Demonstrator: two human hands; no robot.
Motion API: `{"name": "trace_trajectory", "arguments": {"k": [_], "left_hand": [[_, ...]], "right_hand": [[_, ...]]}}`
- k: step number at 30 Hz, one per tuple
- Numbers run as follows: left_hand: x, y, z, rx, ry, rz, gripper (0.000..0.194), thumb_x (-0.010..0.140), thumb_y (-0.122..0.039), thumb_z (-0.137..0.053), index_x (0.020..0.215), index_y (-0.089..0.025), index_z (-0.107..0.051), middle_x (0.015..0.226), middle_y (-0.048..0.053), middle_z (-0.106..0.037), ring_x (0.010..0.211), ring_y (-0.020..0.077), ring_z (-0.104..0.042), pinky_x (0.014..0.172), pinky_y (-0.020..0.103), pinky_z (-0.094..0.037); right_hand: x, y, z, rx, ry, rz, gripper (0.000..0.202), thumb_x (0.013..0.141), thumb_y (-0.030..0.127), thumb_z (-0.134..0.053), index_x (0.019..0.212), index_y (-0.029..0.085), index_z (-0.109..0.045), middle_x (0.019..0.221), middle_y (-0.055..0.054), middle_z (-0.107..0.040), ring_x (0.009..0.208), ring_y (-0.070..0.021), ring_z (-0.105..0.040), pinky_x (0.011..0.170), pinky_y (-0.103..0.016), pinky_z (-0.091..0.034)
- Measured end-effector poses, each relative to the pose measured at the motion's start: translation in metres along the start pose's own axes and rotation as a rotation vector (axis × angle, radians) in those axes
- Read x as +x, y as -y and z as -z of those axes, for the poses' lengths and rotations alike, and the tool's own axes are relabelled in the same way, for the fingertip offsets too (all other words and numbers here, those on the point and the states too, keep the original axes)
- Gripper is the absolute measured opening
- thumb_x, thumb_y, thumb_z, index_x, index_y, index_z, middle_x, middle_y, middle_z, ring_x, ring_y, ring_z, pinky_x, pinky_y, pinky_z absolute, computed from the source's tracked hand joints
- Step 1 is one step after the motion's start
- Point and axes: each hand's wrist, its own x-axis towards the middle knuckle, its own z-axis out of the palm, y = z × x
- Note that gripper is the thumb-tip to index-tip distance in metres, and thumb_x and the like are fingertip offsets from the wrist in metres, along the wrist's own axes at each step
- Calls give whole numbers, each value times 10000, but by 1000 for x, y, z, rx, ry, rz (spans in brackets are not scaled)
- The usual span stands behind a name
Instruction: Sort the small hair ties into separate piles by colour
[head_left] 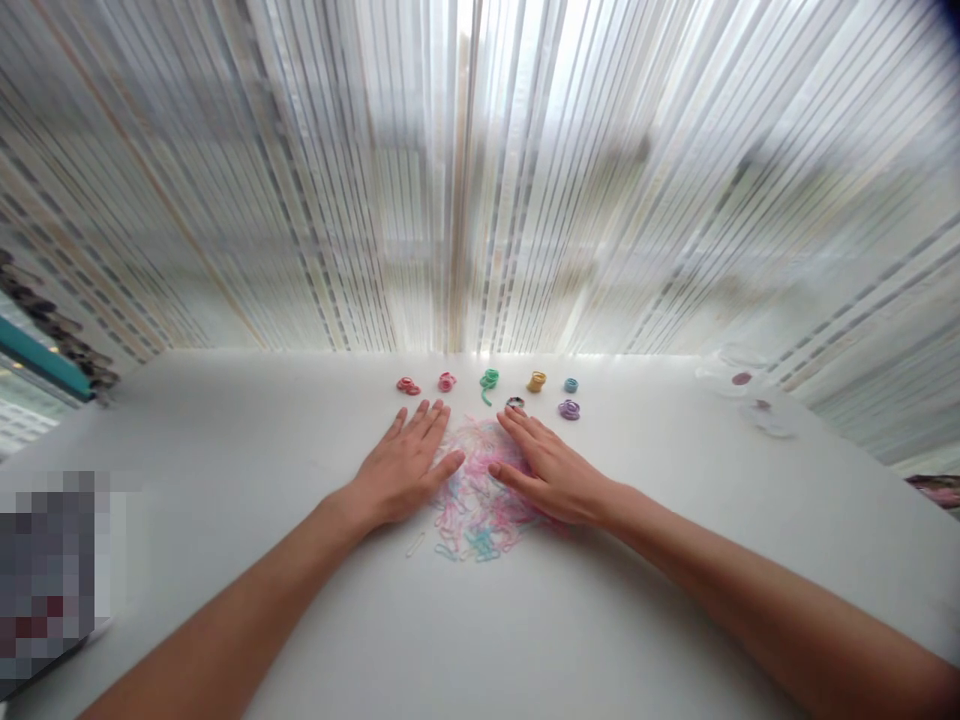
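Observation:
A loose pile of small pastel bands (480,500), pink, white and blue, lies on the white table (450,640). My left hand (409,460) rests flat at the pile's left edge with its fingers stretched out. On the other side, my right hand (551,465) lies over the right part of the pile, fingers extended and tips near a small dark ring (514,402). Neither hand grips anything. Behind the hands sit small coils: red (408,385), pink (447,382), green (489,380), yellow (536,381), blue (571,385) and purple (569,409).
Clear round plastic pieces (769,418) lie at the back right. A pixelated dark object (49,580) is at the left edge. Striped sheer curtains (465,200) hang behind the table. One single band (415,544) lies apart, left of the pile.

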Motion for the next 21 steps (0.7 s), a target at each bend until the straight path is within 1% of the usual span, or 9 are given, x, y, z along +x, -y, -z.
{"name": "trace_trajectory", "arguments": {"k": [4,7,10,12,15,17,19,21], "left_hand": [[19,-12,-1,-30,13,-95,748,1022,-565,-226,1605,-97,-244,1670,146,-225,1566,241,-138,1275,457,-104],[23,-15,1,-66,-15,-152,704,1020,-516,-288,1576,-85,-314,1655,152,-282,1555,224,-199,1281,434,-136],[18,-16,6,-141,-31,-182,655,1011,-505,-347,1544,-127,-388,1625,141,-360,1527,229,-288,1270,432,-216],[11,-18,11,-213,-35,-187,631,1001,-509,-387,1522,-154,-428,1600,136,-410,1498,255,-351,1251,451,-273],[2,-25,18,-344,-58,-220,548,985,-474,-460,1440,-177,-531,1493,130,-552,1404,268,-486,1190,438,-384],[-2,-29,22,-417,-60,-246,483,985,-446,-478,1380,-188,-584,1395,113,-632,1303,244,-577,1128,394,-456],[-6,-32,24,-432,-80,-240,485,987,-440,-481,1393,-191,-575,1393,105,-634,1288,234,-587,1127,381,-459],[-12,-30,25,-373,-112,-203,542,994,-454,-456,1462,-186,-513,1490,112,-556,1391,250,-499,1214,426,-359]], "right_hand": [[15,7,-5,27,-4,98,864,965,656,-446,1595,84,-295,1645,-203,-260,1545,-305,-216,1258,-521,-225],[19,9,-5,53,-16,200,826,965,592,-495,1598,104,-287,1642,-184,-286,1533,-300,-261,1253,-518,-246],[16,9,-1,94,-20,272,800,953,562,-537,1586,124,-317,1622,-172,-347,1501,-311,-338,1232,-526,-294],[13,8,5,155,-30,323,747,949,528,-562,1559,141,-371,1580,-173,-429,1452,-317,-424,1193,-526,-360],[9,6,13,292,-62,384,564,961,442,-573,1459,187,-503,1419,-142,-615,1284,-287,-599,1085,-477,-478],[6,3,17,347,-74,376,456,971,407,-567,1376,198,-574,1304,-120,-687,1173,-261,-662,1023,-437,-520],[0,-3,21,336,-95,355,434,976,403,-563,1357,196,-584,1312,-125,-676,1186,-260,-652,1032,-434,-513],[-13,-9,24,275,-128,312,484,982,423,-553,1412,203,-536,1424,-140,-597,1301,-277,-580,1101,-467,-464]]}}
